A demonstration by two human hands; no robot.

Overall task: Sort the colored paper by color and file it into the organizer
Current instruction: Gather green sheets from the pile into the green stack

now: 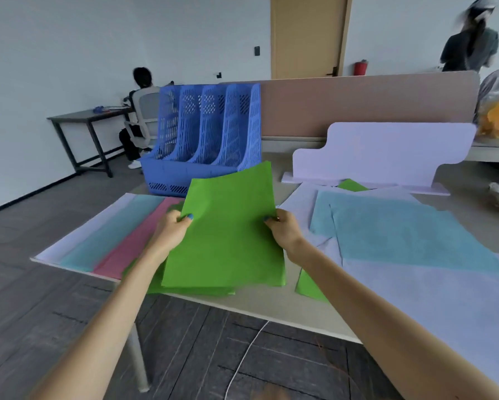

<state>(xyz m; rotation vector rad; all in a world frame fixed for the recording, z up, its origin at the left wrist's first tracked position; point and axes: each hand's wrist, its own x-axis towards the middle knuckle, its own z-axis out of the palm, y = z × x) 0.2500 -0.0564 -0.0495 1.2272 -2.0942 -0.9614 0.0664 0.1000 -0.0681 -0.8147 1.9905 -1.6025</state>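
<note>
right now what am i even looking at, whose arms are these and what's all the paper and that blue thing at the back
There is no machine here. A single camera worn on a person's head looks forward and down at their own bare arms. The left hand and the right hand each pinch a side edge of a green stack, held over more green paper on the table. To the left lie pink paper and light blue paper. To the right, more light blue sheets lie over white sheets. The blue organizer stands upright behind the green stack.
</note>
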